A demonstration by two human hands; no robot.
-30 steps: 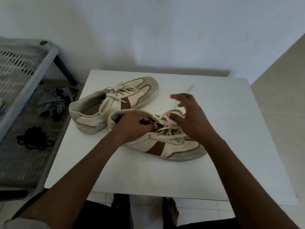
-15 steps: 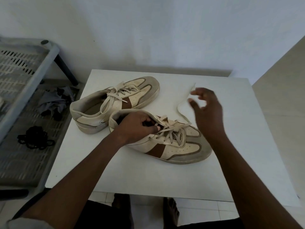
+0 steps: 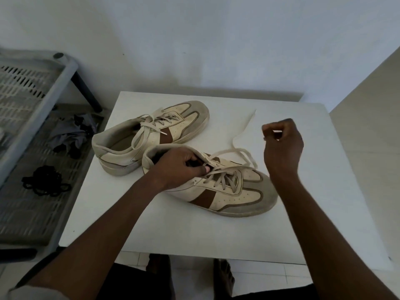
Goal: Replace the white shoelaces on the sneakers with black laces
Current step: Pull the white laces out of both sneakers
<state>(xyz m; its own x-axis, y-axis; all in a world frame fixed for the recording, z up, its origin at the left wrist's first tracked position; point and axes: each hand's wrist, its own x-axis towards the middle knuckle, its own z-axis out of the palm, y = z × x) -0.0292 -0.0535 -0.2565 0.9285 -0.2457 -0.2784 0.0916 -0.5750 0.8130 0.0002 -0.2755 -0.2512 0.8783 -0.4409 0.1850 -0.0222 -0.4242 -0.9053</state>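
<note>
Head view: the left hand [image 3: 184, 167] grips the collar and tongue of the near sneaker [image 3: 233, 197], pinning it to the table [image 3: 324, 213]. To its right, the curled right hand [image 3: 282, 146] pinches the tip of the white lace [image 3: 229, 150]. Draw each crossing out along the eyelet line, one row at a time (yanking upward would lift the shoe). The left fingers hide the top eyelets. The dark tangle [image 3: 44, 184] far left of that hand is probably the black laces.
</note>
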